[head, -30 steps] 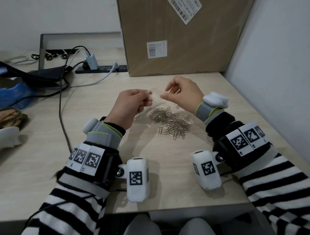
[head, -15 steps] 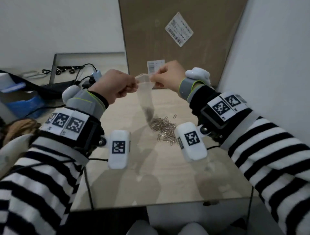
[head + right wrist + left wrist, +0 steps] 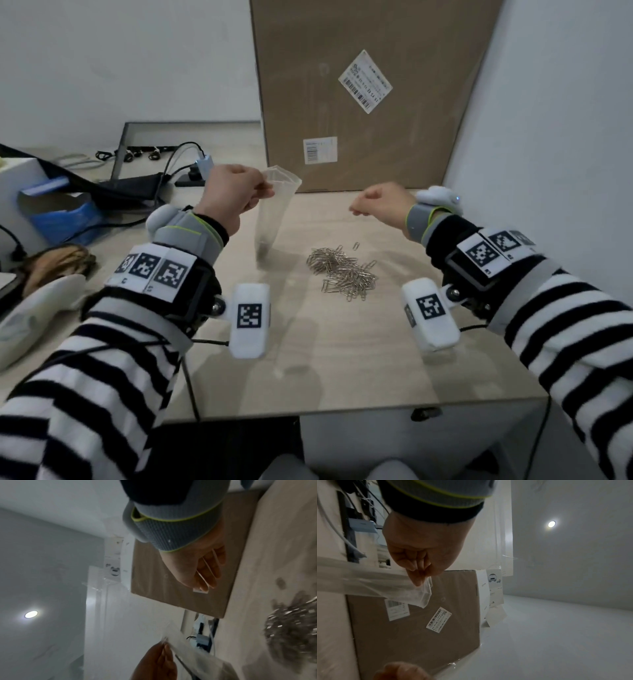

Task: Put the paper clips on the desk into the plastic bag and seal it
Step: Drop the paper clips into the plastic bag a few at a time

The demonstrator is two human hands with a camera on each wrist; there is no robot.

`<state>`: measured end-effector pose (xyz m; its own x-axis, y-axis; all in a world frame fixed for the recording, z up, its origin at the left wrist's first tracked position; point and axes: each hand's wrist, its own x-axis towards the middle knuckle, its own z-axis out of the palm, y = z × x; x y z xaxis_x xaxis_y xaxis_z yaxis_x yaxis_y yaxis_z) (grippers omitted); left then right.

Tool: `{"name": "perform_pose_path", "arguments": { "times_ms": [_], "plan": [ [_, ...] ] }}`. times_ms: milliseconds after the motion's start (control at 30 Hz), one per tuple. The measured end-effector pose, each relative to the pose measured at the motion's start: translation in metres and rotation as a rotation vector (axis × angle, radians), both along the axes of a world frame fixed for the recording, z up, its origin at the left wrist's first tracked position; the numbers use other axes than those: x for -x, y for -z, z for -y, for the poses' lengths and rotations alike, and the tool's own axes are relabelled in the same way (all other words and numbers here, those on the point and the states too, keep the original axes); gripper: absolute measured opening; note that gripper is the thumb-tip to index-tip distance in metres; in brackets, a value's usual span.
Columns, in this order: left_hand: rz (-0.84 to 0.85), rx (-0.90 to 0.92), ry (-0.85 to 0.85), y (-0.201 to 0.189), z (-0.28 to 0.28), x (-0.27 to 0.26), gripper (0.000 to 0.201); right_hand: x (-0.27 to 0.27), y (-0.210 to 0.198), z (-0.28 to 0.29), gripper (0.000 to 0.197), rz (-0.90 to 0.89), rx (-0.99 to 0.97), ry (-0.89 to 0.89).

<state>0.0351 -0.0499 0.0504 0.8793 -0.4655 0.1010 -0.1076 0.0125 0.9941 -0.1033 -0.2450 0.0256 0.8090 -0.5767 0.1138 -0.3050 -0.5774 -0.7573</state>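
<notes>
Clear plastic is all your left hand (image 3: 230, 195) has to manage now: thumb and fingertips (image 3: 418, 580) pinch one lip of the plastic bag (image 3: 274, 212), which hangs mouth-up above the desk (image 3: 342, 359), its lower end just left of the paper clips (image 3: 344, 274). Half a second ago both of your hands were pulling the mouth apart; now your right hand (image 3: 380, 205) has let go and drawn off to the right, well apart from the bag. In the head view its fingers look loosely curled, and in the right wrist view they hang relaxed with nothing between them.

That change suggests the opening step is finished. The mouth shows as a rounded gap at the top, so the bag looks ready to take clips. A small dark patch sits near its bottom; whether that is a few clips already inside or only a shadow, you cannot tell from these views.

Nearly the whole job remains. The clips lie in one heap on the desk, with a few strays at the far edge, between your two wrists and in front of the cardboard box (image 3: 366, 96).

Your free right hand is the natural one to bring down on the pile. Keep the left pinch steady and the mouth facing the heap, because a bag held by a single lip may sag shut once clips start dropping in. The seal comes last.
</notes>
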Motion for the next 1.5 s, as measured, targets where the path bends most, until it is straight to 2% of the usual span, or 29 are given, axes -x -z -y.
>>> {"name": "perform_pose_path", "arguments": {
  "times_ms": [100,233,333,400,500,667,733,867,933,1067,1233,1500],
  "plan": [
    [-0.036,0.022,-0.007,0.018,0.004,0.0,0.013,0.008,0.027,0.018,0.027,-0.151,-0.034,0.0],
    [-0.08,0.016,0.066,0.043,0.012,0.003,0.006,0.006,0.049,0.028,0.041,-0.299,-0.095,-0.09],
    [-0.128,0.028,0.102,0.058,0.013,0.003,0.014,-0.002,0.054,0.027,0.051,-0.441,-0.013,-0.147],
    [-0.151,0.032,0.124,0.066,0.012,0.002,0.012,-0.005,0.054,0.022,0.053,-0.499,0.038,-0.191],
    [-0.172,0.042,0.138,0.074,0.009,0.002,0.007,-0.004,0.051,0.011,0.052,-0.504,0.041,-0.286],
    [-0.188,0.027,0.173,0.083,0.008,0.0,0.007,0.011,0.055,0.0,0.046,-0.446,-0.095,-0.438],
    [-0.19,0.032,0.176,0.084,0.008,0.0,0.007,0.02,0.049,-0.001,0.039,-0.34,-0.139,-0.413],
    [-0.195,0.036,0.157,0.087,0.007,-0.001,0.006,0.035,0.035,0.009,0.027,-0.117,-0.212,-0.142],
    [-0.2,0.042,0.144,0.09,0.007,-0.003,0.007,0.043,0.029,0.017,0.03,-0.183,-0.276,-0.056],
    [-0.2,0.051,0.132,0.091,0.007,-0.005,0.006,0.059,0.032,0.023,0.03,-0.497,-0.339,-0.002],
    [-0.176,0.052,0.133,0.092,0.005,-0.001,0.007,0.044,0.048,0.016,0.025,-0.427,-0.36,0.072],
    [-0.178,0.045,0.126,0.092,0.003,-0.001,0.009,0.011,0.049,-0.009,0.027,-0.389,-0.439,-0.058]
  ]
}}
